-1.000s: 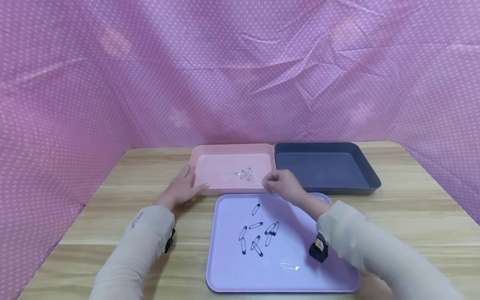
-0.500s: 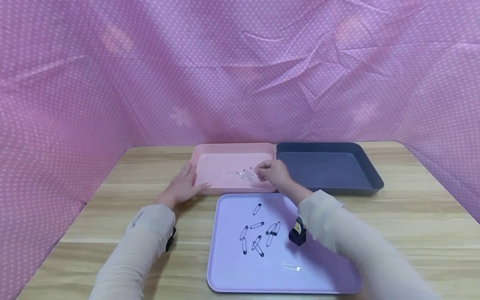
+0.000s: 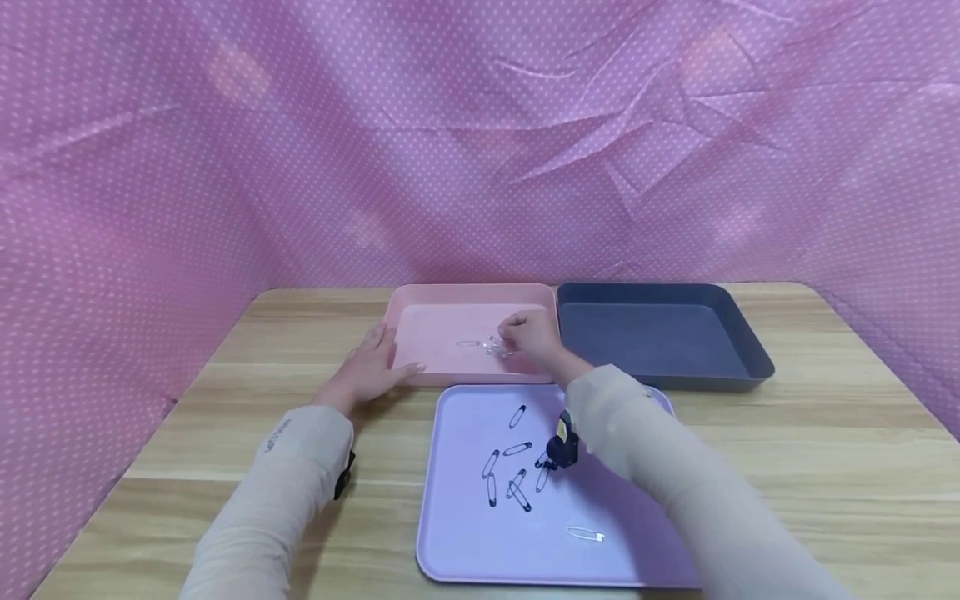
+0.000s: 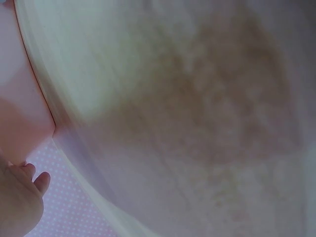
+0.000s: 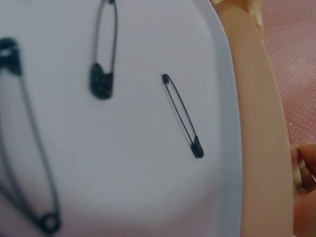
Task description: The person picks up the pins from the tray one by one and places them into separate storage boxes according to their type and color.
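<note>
My right hand [image 3: 534, 337] is over the right part of the pink tray [image 3: 431, 321], pinching a silver safety pin [image 5: 293, 132], whose end sticks out past the fingertips in the right wrist view. Right beside those fingers lies a small heap of silver safety pins [image 3: 492, 347]. My left hand [image 3: 369, 371] rests at the pink tray's left front corner, fingers extended along the side and thumb over the front rim. Nearer me, the lavender tray [image 3: 461, 542] bears several black safety pins [image 3: 517, 417] and one silver pin [image 3: 585, 534]. My right forearm covers its right side.
A dark blue tray [image 3: 652, 342] stands right against the pink one. The wooden table [image 3: 225, 433] runs under all three trays. Behind it hangs a pink dotted cloth [image 3: 480, 167].
My right hand has moved left and forward, from the pink tray's right front corner to the silver heap. The left hand stays put at the tray's corner.
</note>
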`<state>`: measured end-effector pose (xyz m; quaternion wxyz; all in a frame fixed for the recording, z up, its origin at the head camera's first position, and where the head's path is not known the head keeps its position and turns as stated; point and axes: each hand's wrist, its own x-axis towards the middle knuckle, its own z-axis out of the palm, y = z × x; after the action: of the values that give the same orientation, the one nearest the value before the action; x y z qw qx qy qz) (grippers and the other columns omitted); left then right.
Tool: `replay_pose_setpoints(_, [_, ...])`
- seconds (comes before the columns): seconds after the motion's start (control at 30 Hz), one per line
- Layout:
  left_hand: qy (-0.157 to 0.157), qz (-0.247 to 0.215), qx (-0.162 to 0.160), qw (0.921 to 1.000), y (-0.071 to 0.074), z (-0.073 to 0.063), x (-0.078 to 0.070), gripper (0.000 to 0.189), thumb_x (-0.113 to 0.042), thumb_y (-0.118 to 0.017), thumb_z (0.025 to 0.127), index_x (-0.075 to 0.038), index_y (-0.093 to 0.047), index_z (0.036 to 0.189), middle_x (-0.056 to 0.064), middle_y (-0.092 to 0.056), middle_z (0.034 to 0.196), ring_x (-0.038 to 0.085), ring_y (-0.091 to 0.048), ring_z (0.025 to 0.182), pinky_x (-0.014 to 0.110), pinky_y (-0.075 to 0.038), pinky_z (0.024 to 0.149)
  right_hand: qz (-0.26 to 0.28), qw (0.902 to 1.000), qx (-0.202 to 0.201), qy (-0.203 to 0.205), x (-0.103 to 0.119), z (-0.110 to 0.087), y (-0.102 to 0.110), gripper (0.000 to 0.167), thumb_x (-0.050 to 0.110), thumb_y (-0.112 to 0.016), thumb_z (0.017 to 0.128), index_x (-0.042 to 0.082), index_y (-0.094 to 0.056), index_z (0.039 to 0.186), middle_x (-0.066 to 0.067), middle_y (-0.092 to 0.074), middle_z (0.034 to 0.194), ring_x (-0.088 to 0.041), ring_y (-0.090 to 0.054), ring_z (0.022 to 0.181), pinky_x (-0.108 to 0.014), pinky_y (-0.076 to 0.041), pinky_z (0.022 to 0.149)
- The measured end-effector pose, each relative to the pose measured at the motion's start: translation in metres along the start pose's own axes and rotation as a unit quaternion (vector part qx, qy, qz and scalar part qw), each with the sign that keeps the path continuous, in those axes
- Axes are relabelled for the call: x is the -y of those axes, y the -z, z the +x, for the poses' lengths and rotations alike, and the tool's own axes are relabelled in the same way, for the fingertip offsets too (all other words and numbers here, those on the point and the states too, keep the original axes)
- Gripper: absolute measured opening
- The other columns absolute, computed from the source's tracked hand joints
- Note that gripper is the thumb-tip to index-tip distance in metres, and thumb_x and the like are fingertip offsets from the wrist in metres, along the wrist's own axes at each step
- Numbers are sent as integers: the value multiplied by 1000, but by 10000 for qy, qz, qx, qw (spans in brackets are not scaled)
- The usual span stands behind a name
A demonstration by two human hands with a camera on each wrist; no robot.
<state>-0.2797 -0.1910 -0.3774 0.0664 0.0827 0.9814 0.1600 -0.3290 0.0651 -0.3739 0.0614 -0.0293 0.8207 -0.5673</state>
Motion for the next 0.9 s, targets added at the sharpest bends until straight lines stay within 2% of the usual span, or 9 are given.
replay_pose_setpoints(0.27, [2,-22,23,10000,2,0,-2,95,-65,-36,78,0,-2,137,18,4,142,30,2,128,52,-9,99,134,9995,-96,-272,-3,15,-11,10,-1,-55,80,-5,-64,80,-9,-59,65,-12,-54,51,-22,-47,49])
replay_pose_setpoints(0.37, [32,-60,46,10000,1,-1,-2,95,-66,-36,77,0,-2,137,17,4,142,30,3,128,53,-8,98,-8,9994,-153,-324,-4,17,-16,10,0,-55,79,-3,-64,78,-9,-60,64,-12,-53,50,-21,-45,46])
replay_pose_setpoints(0.5, [73,-87,49,9999,-1,-2,-2,95,-66,-37,77,0,-3,137,17,4,142,30,3,128,52,-9,99,-206,9987,-263,-379,-6,18,-23,12,1,-53,80,-1,-65,76,-8,-60,63,-11,-53,49,-20,-44,45])
replay_pose_setpoints(0.7, [113,-126,8,9999,-1,-4,-2,92,-62,-39,79,0,-5,137,16,3,142,29,2,129,51,-9,99,-198,9984,-433,-319,-6,17,-31,12,-2,-54,78,-4,-65,73,-7,-60,58,-9,-54,45,-18,-44,43])
replay_pose_setpoints(0.8, [93,-127,0,9999,-1,-4,-2,92,-62,-39,79,1,-5,137,16,3,142,29,2,129,51,-9,99,-298,9971,-536,-447,-6,21,-34,12,-3,-54,77,-4,-66,73,-11,-61,61,-13,-56,47,-21,-47,45])
replay_pose_setpoints(0.9, [100,-101,-10,9999,-1,-5,-1,93,-64,-38,78,1,-4,137,16,4,142,29,3,129,51,-9,99,-172,9979,-515,-354,-9,22,-35,16,-4,-52,78,-2,-67,73,-11,-63,63,-14,-58,49,-23,-48,46])
